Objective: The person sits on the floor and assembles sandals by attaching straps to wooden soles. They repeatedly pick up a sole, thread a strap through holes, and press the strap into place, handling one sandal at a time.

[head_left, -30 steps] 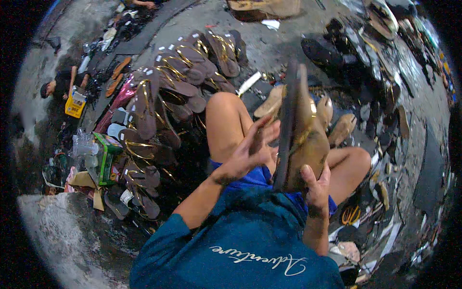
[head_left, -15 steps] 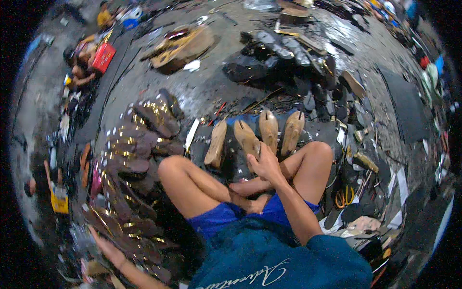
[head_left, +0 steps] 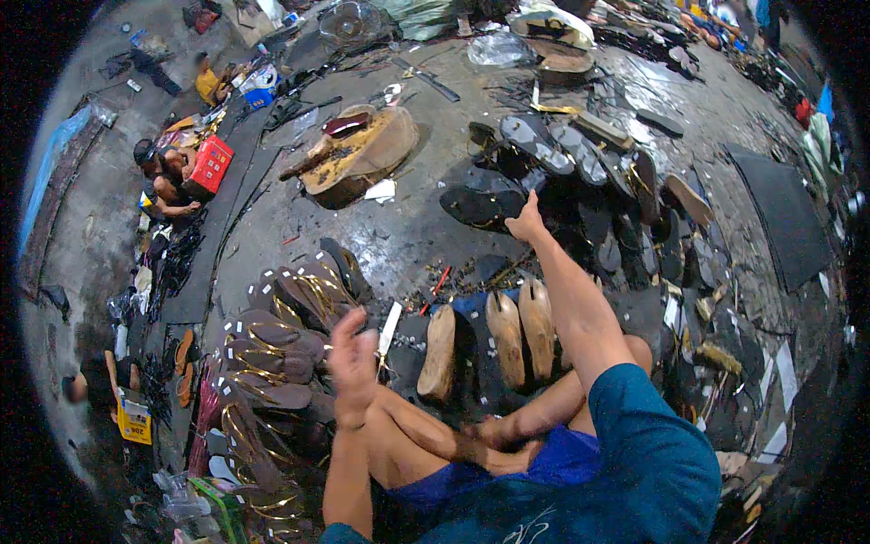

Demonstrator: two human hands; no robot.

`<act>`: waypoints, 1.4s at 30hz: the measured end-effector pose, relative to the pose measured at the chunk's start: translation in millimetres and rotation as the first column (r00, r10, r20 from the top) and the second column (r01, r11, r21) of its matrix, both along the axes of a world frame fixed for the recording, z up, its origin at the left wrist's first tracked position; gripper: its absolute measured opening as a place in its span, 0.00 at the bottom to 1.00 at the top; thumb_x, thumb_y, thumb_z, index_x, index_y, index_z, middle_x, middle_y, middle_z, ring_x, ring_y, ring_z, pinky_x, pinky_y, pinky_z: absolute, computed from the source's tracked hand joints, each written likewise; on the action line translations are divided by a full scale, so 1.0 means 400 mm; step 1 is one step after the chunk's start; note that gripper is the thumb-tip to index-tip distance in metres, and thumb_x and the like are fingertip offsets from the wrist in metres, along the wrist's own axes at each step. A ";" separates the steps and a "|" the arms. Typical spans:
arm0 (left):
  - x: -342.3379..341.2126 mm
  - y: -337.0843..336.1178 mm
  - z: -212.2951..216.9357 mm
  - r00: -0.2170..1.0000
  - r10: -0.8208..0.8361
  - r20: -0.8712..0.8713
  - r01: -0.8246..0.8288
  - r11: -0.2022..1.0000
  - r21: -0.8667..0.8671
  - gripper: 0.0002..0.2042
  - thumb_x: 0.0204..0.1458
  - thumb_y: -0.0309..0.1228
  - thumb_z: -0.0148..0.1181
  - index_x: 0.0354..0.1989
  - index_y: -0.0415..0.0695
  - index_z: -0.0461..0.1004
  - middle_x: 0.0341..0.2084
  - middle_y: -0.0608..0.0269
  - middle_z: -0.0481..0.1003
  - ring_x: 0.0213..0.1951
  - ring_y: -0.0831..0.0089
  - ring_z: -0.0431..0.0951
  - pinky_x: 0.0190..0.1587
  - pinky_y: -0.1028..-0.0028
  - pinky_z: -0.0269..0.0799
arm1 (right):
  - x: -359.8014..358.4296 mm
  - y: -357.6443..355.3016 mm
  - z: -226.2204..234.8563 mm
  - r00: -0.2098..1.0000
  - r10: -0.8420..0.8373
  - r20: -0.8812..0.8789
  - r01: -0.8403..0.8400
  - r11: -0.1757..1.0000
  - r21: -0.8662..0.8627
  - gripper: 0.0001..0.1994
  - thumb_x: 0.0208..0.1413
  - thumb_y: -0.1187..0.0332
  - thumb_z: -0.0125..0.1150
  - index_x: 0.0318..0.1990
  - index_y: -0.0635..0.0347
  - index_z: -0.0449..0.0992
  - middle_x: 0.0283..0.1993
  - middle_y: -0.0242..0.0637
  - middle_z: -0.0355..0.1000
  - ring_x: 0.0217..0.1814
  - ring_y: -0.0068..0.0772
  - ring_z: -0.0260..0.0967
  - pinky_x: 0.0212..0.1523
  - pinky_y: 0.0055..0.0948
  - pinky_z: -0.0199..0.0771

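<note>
My right arm stretches forward across the wooden shoe lasts. My right hand is closed at the right end of a black sandal on the edge of a sandal pile; some fingers are hidden. My left hand is raised above my left knee, blurred, fingers apart, holding nothing I can see. Beside it lie rows of brown sandals with gold straps. In front of my crossed legs stand three visible shoe lasts, one at the left, one in the middle and one by my forearm.
Dark and grey sandals are heaped ahead. A thick round wooden block lies beyond the lasts. A white strip and a red stick lie nearby. At far left a person crouches beside a red crate.
My right hand has left the second last and reached forward to the black sandal. My left hand has swung from the far left side up over my knee. The view has tilted upward.
</note>
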State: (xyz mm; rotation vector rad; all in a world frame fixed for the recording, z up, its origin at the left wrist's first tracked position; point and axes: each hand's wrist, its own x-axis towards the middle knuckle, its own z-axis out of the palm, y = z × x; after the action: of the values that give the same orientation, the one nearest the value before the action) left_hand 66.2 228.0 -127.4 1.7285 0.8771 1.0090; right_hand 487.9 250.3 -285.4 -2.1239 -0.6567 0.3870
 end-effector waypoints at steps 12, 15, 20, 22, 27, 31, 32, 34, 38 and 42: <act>0.173 -0.013 -0.024 0.943 0.146 0.301 0.031 0.859 -0.512 0.15 0.55 0.25 0.59 0.51 0.40 0.69 0.44 0.65 0.74 0.44 0.77 0.74 0.47 0.72 0.70 | -0.622 -0.552 0.237 0.769 0.546 0.333 -0.639 0.681 0.359 0.16 0.39 0.78 0.67 0.40 0.54 0.79 0.47 0.42 0.68 0.57 0.47 0.65 0.58 0.41 0.66; 0.082 -0.157 0.039 0.966 0.108 0.234 0.002 0.905 -0.426 0.13 0.56 0.21 0.57 0.49 0.37 0.70 0.39 0.67 0.76 0.37 0.81 0.74 0.43 0.78 0.70 | -0.642 -0.695 0.342 0.816 0.557 0.153 -0.556 0.684 0.472 0.20 0.41 0.75 0.68 0.46 0.58 0.75 0.51 0.45 0.68 0.57 0.48 0.64 0.58 0.40 0.67; -0.078 -0.385 0.191 0.874 -0.484 0.041 0.483 0.859 -0.169 0.21 0.45 0.23 0.66 0.50 0.36 0.72 0.42 0.55 0.78 0.45 0.66 0.79 0.49 0.69 0.73 | -0.645 -0.760 0.548 0.747 0.648 0.147 -0.620 0.600 0.507 0.29 0.44 0.72 0.70 0.56 0.62 0.69 0.52 0.45 0.70 0.53 0.47 0.69 0.55 0.40 0.68; -0.133 -0.442 0.200 0.826 -0.554 -0.101 0.539 0.830 -0.147 0.18 0.46 0.26 0.67 0.46 0.38 0.75 0.45 0.52 0.77 0.49 0.61 0.78 0.53 0.66 0.72 | -0.654 -0.790 0.581 0.500 0.852 0.156 -0.836 0.428 0.344 0.33 0.39 0.74 0.69 0.58 0.59 0.68 0.51 0.43 0.72 0.53 0.46 0.70 0.53 0.39 0.70; -0.200 -0.493 0.160 0.798 -0.587 -0.135 0.588 0.808 -0.033 0.14 0.43 0.26 0.68 0.39 0.38 0.74 0.44 0.52 0.78 0.48 0.58 0.79 0.53 0.63 0.73 | -0.698 -0.841 0.568 0.389 0.904 0.177 -0.905 0.339 0.256 0.24 0.43 0.71 0.58 0.52 0.56 0.73 0.53 0.42 0.71 0.55 0.46 0.69 0.55 0.41 0.67; -0.231 -0.528 0.121 0.821 -0.560 -0.115 0.555 0.829 -0.074 0.13 0.42 0.22 0.66 0.37 0.39 0.73 0.43 0.52 0.78 0.47 0.58 0.79 0.52 0.65 0.74 | -0.728 -0.842 0.493 0.358 0.929 0.096 -0.897 0.313 0.311 0.16 0.39 0.72 0.61 0.41 0.56 0.73 0.50 0.42 0.69 0.58 0.49 0.65 0.61 0.45 0.61; -0.237 -0.527 0.113 0.818 -0.561 -0.130 0.556 0.828 -0.071 0.13 0.42 0.21 0.66 0.38 0.39 0.73 0.43 0.52 0.78 0.46 0.59 0.80 0.51 0.65 0.74 | -0.733 -0.829 0.484 0.383 0.919 0.090 -0.877 0.331 0.349 0.16 0.38 0.73 0.62 0.40 0.56 0.73 0.50 0.43 0.69 0.58 0.49 0.64 0.61 0.45 0.61; -0.210 -0.523 0.127 0.887 -0.441 -0.140 0.450 0.892 0.040 0.15 0.42 0.19 0.66 0.40 0.38 0.73 0.43 0.53 0.78 0.45 0.61 0.80 0.49 0.69 0.74 | -0.728 -0.803 0.464 0.422 0.903 0.082 -0.834 0.351 0.426 0.16 0.36 0.74 0.64 0.38 0.56 0.73 0.50 0.43 0.68 0.58 0.50 0.63 0.62 0.45 0.60; -0.177 -0.491 0.174 0.981 0.014 -0.194 0.030 0.974 0.223 0.18 0.46 0.17 0.63 0.47 0.37 0.72 0.39 0.55 0.79 0.41 0.70 0.80 0.45 0.72 0.76 | -0.583 -0.655 0.384 0.765 0.638 -0.091 -0.534 0.706 0.466 0.21 0.47 0.59 0.68 0.47 0.60 0.75 0.50 0.43 0.69 0.57 0.45 0.64 0.60 0.41 0.62; -0.184 -0.470 0.095 0.999 -0.019 -0.030 0.002 0.887 -0.461 0.16 0.49 0.21 0.62 0.48 0.35 0.71 0.39 0.56 0.77 0.39 0.67 0.80 0.44 0.72 0.77 | -0.095 -0.703 -0.119 0.817 0.260 0.516 -0.073 0.933 -0.354 0.28 0.44 0.57 0.67 0.49 0.68 0.70 0.50 0.53 0.69 0.55 0.56 0.64 0.57 0.47 0.62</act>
State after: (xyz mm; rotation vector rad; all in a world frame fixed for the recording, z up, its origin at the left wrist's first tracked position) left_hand -7.6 40.0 -89.4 1.3434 1.0331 0.6909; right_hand 450.0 -31.0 -333.1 -2.5197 -1.1937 -0.0579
